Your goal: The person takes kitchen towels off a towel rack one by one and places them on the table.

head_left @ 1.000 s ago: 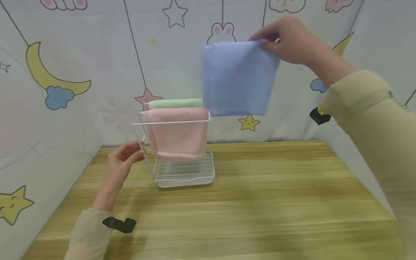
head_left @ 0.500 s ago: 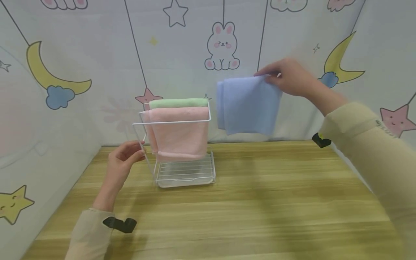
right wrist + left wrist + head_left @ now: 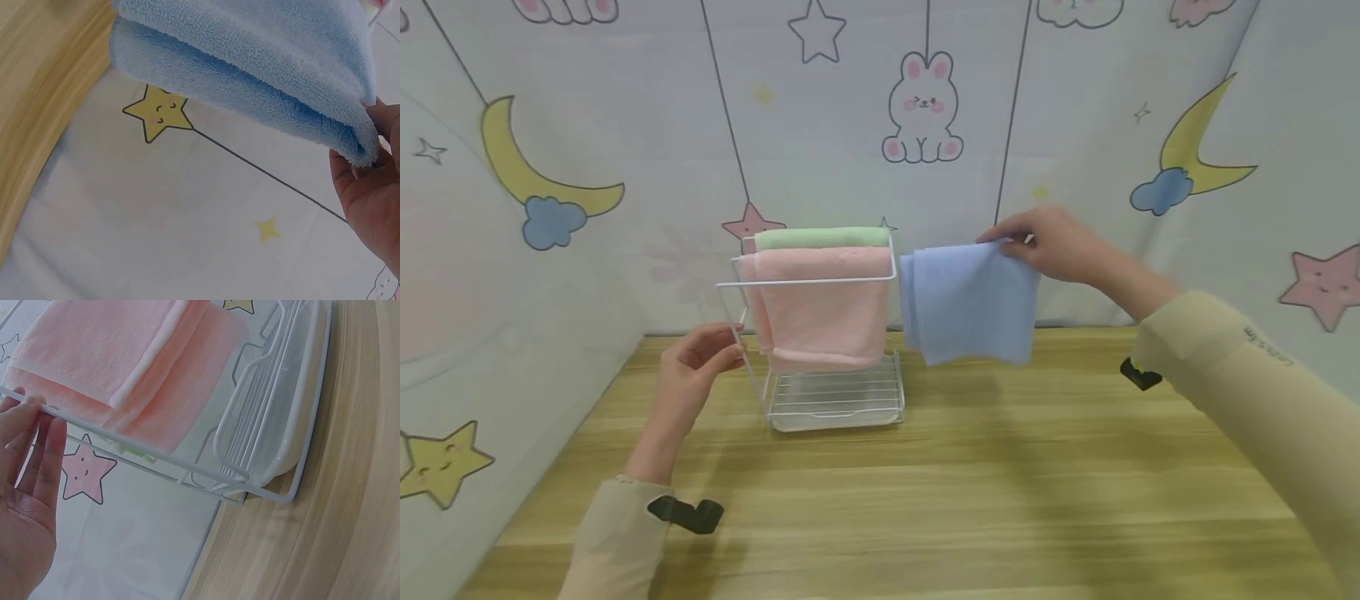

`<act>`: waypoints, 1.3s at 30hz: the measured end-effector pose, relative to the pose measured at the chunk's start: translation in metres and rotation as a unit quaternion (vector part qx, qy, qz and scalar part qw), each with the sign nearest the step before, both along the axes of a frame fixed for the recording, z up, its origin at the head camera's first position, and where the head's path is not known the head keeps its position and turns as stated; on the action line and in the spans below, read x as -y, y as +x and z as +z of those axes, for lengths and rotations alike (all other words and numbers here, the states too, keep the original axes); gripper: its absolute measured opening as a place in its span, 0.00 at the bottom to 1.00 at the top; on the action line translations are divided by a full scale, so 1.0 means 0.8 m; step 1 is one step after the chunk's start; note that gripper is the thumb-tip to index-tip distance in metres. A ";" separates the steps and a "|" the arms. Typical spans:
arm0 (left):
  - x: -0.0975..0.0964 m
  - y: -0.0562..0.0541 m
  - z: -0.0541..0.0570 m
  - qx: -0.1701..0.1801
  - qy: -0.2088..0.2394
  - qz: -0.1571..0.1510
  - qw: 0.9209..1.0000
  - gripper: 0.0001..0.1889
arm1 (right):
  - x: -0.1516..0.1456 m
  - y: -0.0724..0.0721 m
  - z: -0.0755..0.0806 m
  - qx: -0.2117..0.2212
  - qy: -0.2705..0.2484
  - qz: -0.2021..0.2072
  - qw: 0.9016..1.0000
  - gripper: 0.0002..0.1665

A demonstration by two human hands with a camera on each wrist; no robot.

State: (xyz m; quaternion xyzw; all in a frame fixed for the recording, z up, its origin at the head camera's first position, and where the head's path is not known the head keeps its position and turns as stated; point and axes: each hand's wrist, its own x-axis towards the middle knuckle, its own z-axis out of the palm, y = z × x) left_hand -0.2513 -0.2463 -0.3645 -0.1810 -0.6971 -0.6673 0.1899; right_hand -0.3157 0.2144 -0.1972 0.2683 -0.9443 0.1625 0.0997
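Note:
A folded blue towel (image 3: 973, 304) hangs from my right hand (image 3: 1048, 246), which pinches its top edge near the right corner. In the right wrist view the towel (image 3: 250, 69) drapes in plush layers from thumb and fingers. It hangs just right of a white wire rack (image 3: 805, 282), apart from it. My left hand (image 3: 688, 371) holds the rack's left upright; in the left wrist view thumb and fingers pinch the wire (image 3: 125, 434). Over the rack's bars lie a pink towel (image 3: 827, 321) in front and a green towel (image 3: 820, 239) behind.
The rack's base has a wire shelf over a pale tray (image 3: 838, 421) on the wooden table (image 3: 925, 508). A white cloth backdrop (image 3: 842, 125) with cartoon prints stands close behind the rack. Dark wrist mounts (image 3: 688, 514) sit on both sleeves.
My right hand has lowered the blue towel from above the rack's right end to beside the rack. My left hand stays on the upright. The head view has shifted slightly.

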 end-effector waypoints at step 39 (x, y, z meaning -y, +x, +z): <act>-0.004 -0.003 -0.001 -0.010 0.016 0.002 1.000 0.12 | -0.010 -0.102 -0.167 0.138 -0.073 0.024 0.987 0.17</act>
